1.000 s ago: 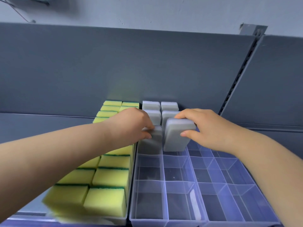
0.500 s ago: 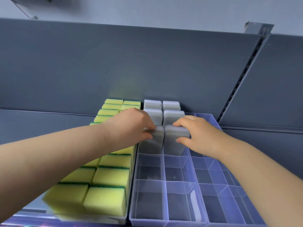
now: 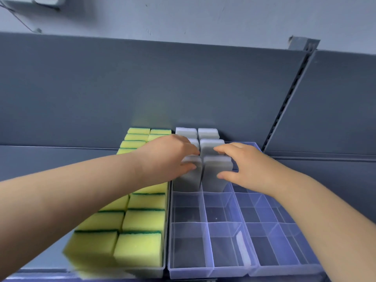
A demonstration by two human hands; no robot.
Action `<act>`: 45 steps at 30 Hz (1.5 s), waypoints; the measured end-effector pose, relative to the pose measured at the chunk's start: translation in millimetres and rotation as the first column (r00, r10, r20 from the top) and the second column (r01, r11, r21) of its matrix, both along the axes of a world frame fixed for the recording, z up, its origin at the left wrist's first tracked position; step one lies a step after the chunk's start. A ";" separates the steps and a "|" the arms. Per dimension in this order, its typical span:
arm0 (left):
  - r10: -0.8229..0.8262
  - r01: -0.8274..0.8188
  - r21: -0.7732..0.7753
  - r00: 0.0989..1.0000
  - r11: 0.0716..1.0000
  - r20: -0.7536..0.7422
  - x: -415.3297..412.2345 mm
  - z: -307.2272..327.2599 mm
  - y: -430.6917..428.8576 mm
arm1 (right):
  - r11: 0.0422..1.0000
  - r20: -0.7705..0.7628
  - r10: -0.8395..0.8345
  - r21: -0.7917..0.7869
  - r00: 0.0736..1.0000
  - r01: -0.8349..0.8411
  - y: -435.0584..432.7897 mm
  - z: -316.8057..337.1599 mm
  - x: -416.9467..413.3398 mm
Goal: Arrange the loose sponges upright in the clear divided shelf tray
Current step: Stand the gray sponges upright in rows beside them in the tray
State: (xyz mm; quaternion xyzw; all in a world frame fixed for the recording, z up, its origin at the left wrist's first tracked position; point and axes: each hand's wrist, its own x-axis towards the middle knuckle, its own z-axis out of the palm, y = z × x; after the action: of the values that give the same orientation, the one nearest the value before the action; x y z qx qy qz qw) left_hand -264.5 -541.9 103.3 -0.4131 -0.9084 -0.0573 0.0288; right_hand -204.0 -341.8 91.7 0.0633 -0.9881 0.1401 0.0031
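Note:
A clear divided tray (image 3: 203, 270) sits in the middle of the shelf. Its rear compartments hold upright grey sponges (image 3: 207, 133) in two columns. In the third row from the back stand two more grey sponges side by side. My left hand (image 3: 166, 159) grips the left sponge (image 3: 189, 180), fingers over its top and thumb on its front face. My right hand (image 3: 250, 165) holds the right sponge (image 3: 215, 176), fingers over the top edge and thumb at its front right side. The compartments nearer me hold nothing.
A tray packed with upright yellow-and-green sponges (image 3: 144, 226) stands directly left, under my left forearm. Another clear divided tray (image 3: 284, 243) stands on the right, without sponges. A dark grey back panel (image 3: 183, 88) closes the shelf behind.
My right hand has lowered its grey sponge from a tilted, raised position down into the compartment, upright beside the left one. My left hand has stayed on its sponge.

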 end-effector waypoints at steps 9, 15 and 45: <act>-0.304 0.283 -0.127 0.930 0.951 -0.206 24.1 36.4 60.3 | 0.947 -0.197 -0.320 -0.101 0.927 0.306 8.9 16.1 74.6; -0.574 0.543 -0.193 0.794 0.817 -0.199 86.0 44.8 146.6 | 0.761 -0.240 -0.649 -0.185 0.722 0.622 51.2 11.4 192.8; -0.622 0.617 0.281 0.779 0.735 -0.081 390.0 -137.0 515.7 | 0.317 0.042 -0.934 -0.352 0.354 0.880 359.0 -148.1 553.9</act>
State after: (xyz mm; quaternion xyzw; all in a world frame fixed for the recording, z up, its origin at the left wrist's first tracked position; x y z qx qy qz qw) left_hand 125.5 -26.1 -33.7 -0.6820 -0.7007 -0.2007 0.0605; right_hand 350.0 17.2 -56.4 -0.4929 -0.8105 0.2633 0.1752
